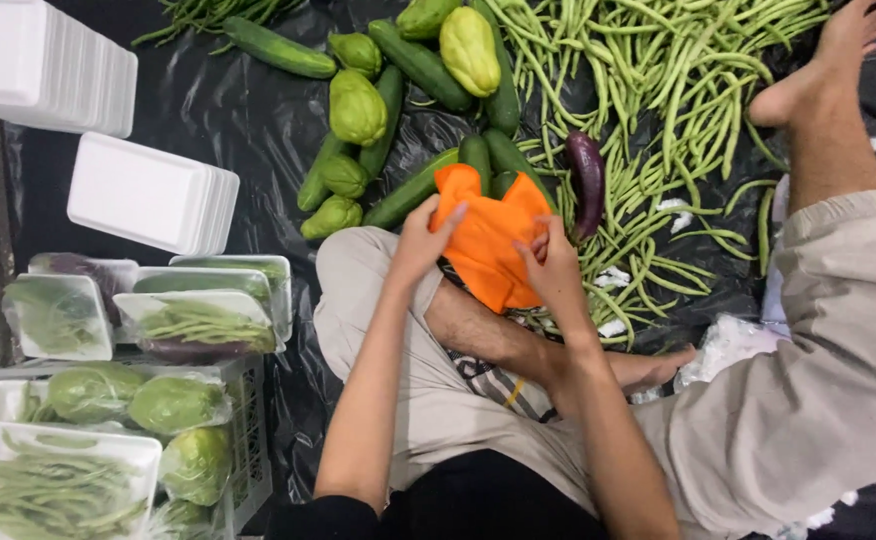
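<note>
Your hands: left hand [420,243] and right hand [552,268] both pinch the orange bag [488,240], fingers closed on its edges.
Orange bag: held above your crossed legs, just before the cucumbers [413,190].
Beyond it: chayotes [356,107], an eggplant [586,178], loose green beans [678,70] on black plastic sheet [248,120].
Left side: foam trays [148,193], wrapped vegetable packs [198,322].

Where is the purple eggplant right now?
In the head view, the purple eggplant lies on the black sheet among the green beans, just right of the orange cloth both hands hold.
</note>
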